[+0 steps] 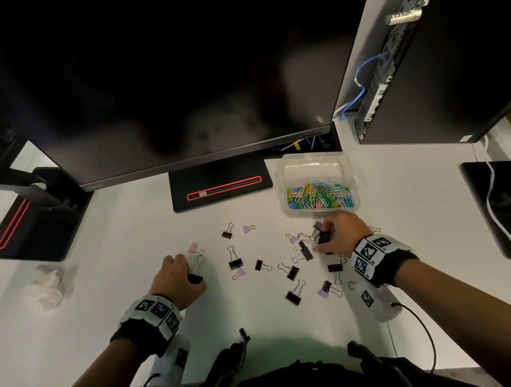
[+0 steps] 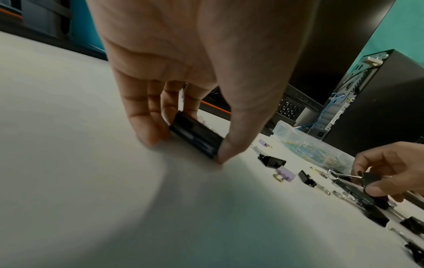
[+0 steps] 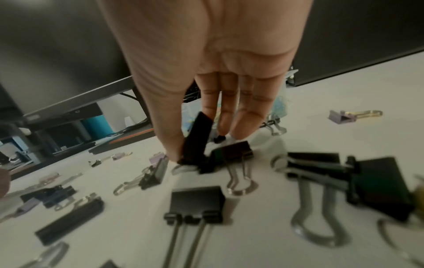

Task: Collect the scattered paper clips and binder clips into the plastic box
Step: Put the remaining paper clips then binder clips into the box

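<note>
My left hand [image 1: 183,275] pinches a black binder clip [image 2: 197,136] between thumb and fingers, down at the white desk [image 1: 130,300]. To the right, my right hand [image 1: 333,237] holds another black binder clip [image 3: 197,139] by thumb and forefinger among the scattered clips [image 1: 290,271]. Several black and lilac binder clips [image 1: 235,261] lie between the hands. The clear plastic box [image 1: 313,164], its lid open behind, sits just beyond my right hand and holds many coloured paper clips [image 1: 320,198].
A large monitor [image 1: 181,71] hangs over the back of the desk, its stand base [image 1: 219,182] left of the box. A black computer tower [image 1: 446,52] stands at the back right. Crumpled tissue [image 1: 46,286] lies far left. A white cable [image 1: 499,221] runs along the right.
</note>
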Tool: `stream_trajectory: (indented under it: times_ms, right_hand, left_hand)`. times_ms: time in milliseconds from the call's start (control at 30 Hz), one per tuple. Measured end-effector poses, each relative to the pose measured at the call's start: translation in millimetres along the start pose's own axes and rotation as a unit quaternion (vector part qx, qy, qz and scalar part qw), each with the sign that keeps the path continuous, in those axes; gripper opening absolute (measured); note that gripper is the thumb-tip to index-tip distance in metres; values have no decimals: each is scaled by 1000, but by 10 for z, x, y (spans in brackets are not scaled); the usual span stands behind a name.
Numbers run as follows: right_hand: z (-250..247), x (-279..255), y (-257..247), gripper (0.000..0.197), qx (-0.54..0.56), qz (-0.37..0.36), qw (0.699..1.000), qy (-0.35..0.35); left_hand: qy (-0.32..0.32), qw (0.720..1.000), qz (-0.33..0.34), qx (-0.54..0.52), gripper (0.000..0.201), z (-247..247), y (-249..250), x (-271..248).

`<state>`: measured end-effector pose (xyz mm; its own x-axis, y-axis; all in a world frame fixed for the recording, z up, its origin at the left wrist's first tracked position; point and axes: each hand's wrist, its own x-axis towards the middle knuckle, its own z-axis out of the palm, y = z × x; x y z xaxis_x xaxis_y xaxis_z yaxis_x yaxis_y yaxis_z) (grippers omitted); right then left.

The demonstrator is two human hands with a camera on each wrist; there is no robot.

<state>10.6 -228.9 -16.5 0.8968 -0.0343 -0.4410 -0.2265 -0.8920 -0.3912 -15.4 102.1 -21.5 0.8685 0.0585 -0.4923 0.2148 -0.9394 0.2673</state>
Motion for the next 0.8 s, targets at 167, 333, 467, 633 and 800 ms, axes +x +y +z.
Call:
stream_trajectory:
  times_ms: [167,333,467,633,800]
  right_hand:
    - [-30,-50,60,23,14,-41,999,4]
    - [-134,-72,164,36,48,-35,996,71]
    - [-227,-86,271,18,75,-13,995,71]
    - [-171,-148,318,29,66,-3,998,22]
    - [-48,-88,137,28,29,-51,998,17]
  left_hand:
    - [37,997,50,-36,20,-26,88,22]
    - [49,994,52,-85,35,-84,120,49]
    - [-29,990,78,-117,19,-97,208,54]
    - [-35,988,113,-101,20,-3,322,56]
    - [-11,990,125,-71,15,44,416,106]
